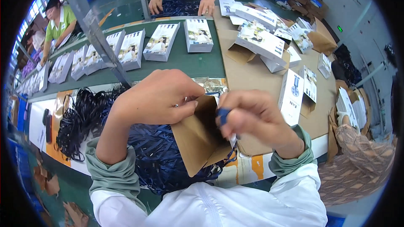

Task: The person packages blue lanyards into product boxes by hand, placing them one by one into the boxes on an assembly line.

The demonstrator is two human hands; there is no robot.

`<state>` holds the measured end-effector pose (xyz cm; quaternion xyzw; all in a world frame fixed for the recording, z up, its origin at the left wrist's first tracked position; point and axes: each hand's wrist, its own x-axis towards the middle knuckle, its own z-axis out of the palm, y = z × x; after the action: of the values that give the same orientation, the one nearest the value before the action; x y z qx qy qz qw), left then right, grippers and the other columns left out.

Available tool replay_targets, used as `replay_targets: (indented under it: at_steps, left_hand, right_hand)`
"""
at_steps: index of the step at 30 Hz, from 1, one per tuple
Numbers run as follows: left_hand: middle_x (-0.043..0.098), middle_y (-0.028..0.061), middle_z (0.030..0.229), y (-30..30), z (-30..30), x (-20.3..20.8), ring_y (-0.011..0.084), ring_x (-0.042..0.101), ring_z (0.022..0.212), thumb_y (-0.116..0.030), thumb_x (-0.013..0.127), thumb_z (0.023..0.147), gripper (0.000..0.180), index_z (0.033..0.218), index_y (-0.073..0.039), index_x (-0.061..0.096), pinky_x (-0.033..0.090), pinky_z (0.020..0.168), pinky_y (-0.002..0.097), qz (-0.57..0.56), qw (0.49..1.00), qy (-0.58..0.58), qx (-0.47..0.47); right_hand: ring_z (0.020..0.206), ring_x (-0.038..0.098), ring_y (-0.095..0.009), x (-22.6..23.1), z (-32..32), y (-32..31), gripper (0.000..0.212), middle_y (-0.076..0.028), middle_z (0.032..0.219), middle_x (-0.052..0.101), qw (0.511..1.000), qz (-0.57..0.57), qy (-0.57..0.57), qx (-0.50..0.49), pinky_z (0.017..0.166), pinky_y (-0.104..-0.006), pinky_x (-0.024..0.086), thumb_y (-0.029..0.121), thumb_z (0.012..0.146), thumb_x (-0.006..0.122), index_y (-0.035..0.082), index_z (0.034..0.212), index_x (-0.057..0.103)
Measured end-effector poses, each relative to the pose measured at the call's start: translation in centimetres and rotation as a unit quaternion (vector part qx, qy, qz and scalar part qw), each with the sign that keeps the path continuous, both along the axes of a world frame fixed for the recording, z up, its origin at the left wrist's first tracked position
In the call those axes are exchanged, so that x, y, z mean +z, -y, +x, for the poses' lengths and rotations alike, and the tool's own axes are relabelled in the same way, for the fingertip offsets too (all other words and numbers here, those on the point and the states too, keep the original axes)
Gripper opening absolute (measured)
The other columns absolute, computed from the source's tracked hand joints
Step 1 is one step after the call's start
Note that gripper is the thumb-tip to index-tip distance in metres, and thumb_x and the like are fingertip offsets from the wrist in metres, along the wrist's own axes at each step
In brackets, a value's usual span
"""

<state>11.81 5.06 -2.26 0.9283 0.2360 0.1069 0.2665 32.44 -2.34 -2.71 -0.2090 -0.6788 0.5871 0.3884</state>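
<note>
My left hand is closed on the far left rim of a small open carton, its thumb and fingertips pinching the edge. The carton's brown inside and a raised flap face me; its contents are lost in shadow. At the carton's right rim, my right hand, slightly blurred, pinches a bunched dark blue strap. Beneath the carton lies a heap of dark blue flat straps in front of my body. Another tangle of black straps sits to the left.
White printed boxes stand along the green conveyor. More boxes pile up on the cardboard sheet at right. A metal post rises left. Co-workers stand across, at far left, and at right, where a patterned sleeve shows.
</note>
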Motion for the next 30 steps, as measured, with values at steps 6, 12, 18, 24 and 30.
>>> replay_targets:
  at_steps: [6,12,18,24,30]
  left_hand:
    - [0.05,0.0172,0.063,-0.2,-0.2,-2.5,0.0353,0.053,0.064,-0.015,0.052,0.07,0.015,0.068,0.0,0.048,0.039,0.056,0.0425,0.016,1.0,-0.02,0.008]
    - [0.054,0.0202,0.065,0.1,0.5,-2.2,0.0386,0.054,0.066,-0.014,0.049,0.07,0.015,0.066,0.0,0.054,0.043,0.058,0.0457,0.02,1.0,0.0,0.011]
    - [0.055,0.0191,0.065,0.5,-0.2,-2.1,0.0387,0.055,0.067,-0.014,0.049,0.071,0.014,0.07,-0.001,0.056,0.043,0.059,0.0445,-0.061,0.996,0.044,0.046]
    - [0.044,0.0152,0.061,-2.9,-2.5,-2.8,0.0317,0.048,0.058,-0.01,0.053,0.075,0.013,0.07,0.001,0.048,0.036,0.054,0.0394,-0.025,0.995,0.088,-0.042]
    - [0.043,0.0113,0.062,-4.3,-4.7,0.8,0.027,0.044,0.057,-0.017,0.052,0.083,0.022,0.071,0.001,0.05,0.034,0.053,0.0334,-0.052,0.982,0.158,-0.087]
  right_hand:
    - [0.053,0.041,-0.004,4.9,0.0,-1.9,0.017,0.001,0.074,0.045,0.972,-0.036,-0.219,0.079,0.052,-0.02,0.04,0.023,0.095,0.042,0.011,0.084,0.043]
    - [0.052,0.042,-0.007,6.2,-2.1,-2.2,0.017,0.0,0.073,0.046,0.961,-0.01,-0.253,0.111,0.053,-0.0236,0.043,0.022,0.096,0.039,0.01,0.085,0.043]
    - [0.066,0.055,-0.017,1.0,-3.1,-1.9,0.028,-0.009,0.08,0.056,0.996,0.031,-0.08,-0.002,0.069,-0.0285,0.048,0.031,0.094,0.043,0.005,0.091,0.052]
    - [0.099,0.056,-0.02,-4.5,3.6,-2.6,0.03,-0.01,0.105,0.059,0.907,0.215,0.221,-0.286,0.086,-0.0328,0.042,0.025,0.086,0.056,0.003,0.106,0.057]
    - [0.107,0.052,-0.019,-14.1,7.6,-0.4,0.054,-0.01,0.12,0.052,0.936,-0.153,0.107,-0.3,0.093,-0.0327,0.039,0.034,0.087,0.055,-0.001,0.126,0.042]
